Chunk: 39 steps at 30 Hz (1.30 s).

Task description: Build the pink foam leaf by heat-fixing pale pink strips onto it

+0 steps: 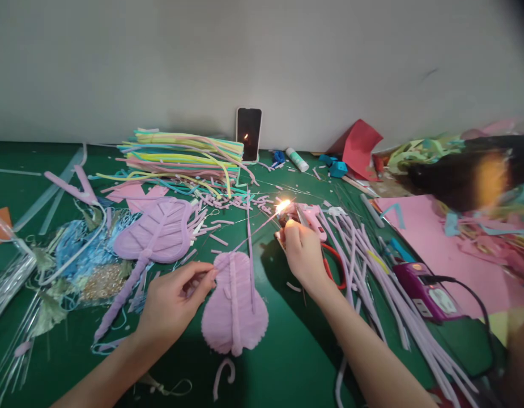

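My right hand (301, 253) is closed around a lighter (282, 226) whose flame (282, 206) burns just above it. My left hand (177, 297) pinches one end of a thin lilac pipe cleaner (248, 234); its far tip reaches into the flame. Between my hands a lilac leaf shape made of pipe cleaners (235, 304) lies flat on the green table (295, 351). A larger lilac leaf (157, 232) lies to the left of it.
A pile of pastel pipe cleaners (185, 154) and a phone (248, 134) leaning on the wall stand at the back. Long lilac pipe cleaners (372, 266), a pink glue gun (310, 215), red scissors (335, 266), a purple device (423, 289) and pink paper (440, 249) lie right.
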Motion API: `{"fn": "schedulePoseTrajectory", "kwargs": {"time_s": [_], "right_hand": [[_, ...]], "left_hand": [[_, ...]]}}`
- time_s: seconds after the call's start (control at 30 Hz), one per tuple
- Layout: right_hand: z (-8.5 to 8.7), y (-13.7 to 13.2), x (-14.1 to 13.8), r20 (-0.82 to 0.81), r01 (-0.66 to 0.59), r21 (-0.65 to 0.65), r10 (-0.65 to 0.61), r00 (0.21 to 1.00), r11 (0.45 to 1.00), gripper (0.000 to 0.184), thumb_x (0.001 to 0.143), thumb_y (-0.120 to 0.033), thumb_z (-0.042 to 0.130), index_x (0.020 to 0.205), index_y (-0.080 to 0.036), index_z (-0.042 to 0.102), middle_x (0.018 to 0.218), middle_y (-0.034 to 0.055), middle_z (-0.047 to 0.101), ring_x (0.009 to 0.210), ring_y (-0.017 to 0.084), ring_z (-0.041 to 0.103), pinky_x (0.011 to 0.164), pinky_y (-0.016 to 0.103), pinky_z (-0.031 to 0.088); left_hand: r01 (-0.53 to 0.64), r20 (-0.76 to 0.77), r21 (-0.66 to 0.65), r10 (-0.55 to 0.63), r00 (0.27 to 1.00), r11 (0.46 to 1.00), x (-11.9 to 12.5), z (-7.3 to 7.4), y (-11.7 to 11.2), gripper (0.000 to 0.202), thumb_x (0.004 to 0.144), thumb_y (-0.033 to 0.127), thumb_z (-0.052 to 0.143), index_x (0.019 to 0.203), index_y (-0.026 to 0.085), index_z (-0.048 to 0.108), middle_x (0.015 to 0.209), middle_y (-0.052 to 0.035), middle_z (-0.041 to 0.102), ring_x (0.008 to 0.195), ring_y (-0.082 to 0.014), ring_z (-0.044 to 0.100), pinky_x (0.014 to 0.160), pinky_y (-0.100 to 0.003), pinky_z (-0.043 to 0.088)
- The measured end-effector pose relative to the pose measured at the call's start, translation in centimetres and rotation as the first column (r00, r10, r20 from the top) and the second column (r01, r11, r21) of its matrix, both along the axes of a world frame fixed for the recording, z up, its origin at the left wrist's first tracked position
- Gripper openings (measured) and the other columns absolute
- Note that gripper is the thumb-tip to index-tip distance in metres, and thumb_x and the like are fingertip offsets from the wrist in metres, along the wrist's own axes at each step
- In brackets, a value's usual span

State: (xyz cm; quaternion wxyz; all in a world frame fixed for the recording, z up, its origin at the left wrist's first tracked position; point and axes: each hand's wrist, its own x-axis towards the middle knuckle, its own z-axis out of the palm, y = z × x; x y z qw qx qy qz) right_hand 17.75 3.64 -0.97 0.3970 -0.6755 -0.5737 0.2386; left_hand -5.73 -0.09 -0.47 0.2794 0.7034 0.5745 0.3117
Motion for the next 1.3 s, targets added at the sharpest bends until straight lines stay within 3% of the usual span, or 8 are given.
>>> {"fn": "schedulePoseTrajectory", "kwargs": {"time_s": [0.47,0.97,1.3], "right_hand": [[0.7,-0.6,-1.3,0.087,-0.057,-0.025,0.059,0.994,0.998,0.031,0.088,-0.027,0.029,0.057,-0.024,0.031,0.047,-0.0044,0.033,0.045,0.013,0.036,0.049,0.027,0.021],[0.0,-1.2,-2.4,0.114,-0.143,-0.041,0.146,0.983,0.989,0.032,0.088,-0.027,0.027,0.058,-0.023,0.033,0.05,-0.003,0.038,0.05,0.014,0.039,0.052,0.028,0.022],[0.6,-1.5,-3.0,-0.001,-0.21,-0.114,0.212,0.977,0.971,0.032,0.091,-0.031,0.025,0.061,-0.023,0.033,0.054,-0.0035,0.039,0.054,0.015,0.041,0.052,0.026,0.025]], "left_hand": [[0.006,-0.015,0.002,-0.006,1.0,1.0,-0.2,-0.2,0.0,0.024,0.084,0.042,0.056,0.079,0.022,0.068,0.061,0.004,0.069,0.047,-0.0107,0.06,0.047,-0.018,0.045],[-0.004,0.016,-0.027,0.004,1.0,1.0,0.0,-0.1,0.0,0.027,0.084,0.045,0.055,0.079,0.022,0.068,0.061,0.0032,0.069,0.049,-0.0112,0.062,0.048,-0.018,0.046],[-0.015,0.058,-0.082,0.02,0.998,0.997,0.0,-0.2,0.1,0.027,0.083,0.046,0.056,0.08,0.022,0.067,0.062,0.0024,0.069,0.047,-0.0108,0.06,0.047,-0.018,0.047]]}}
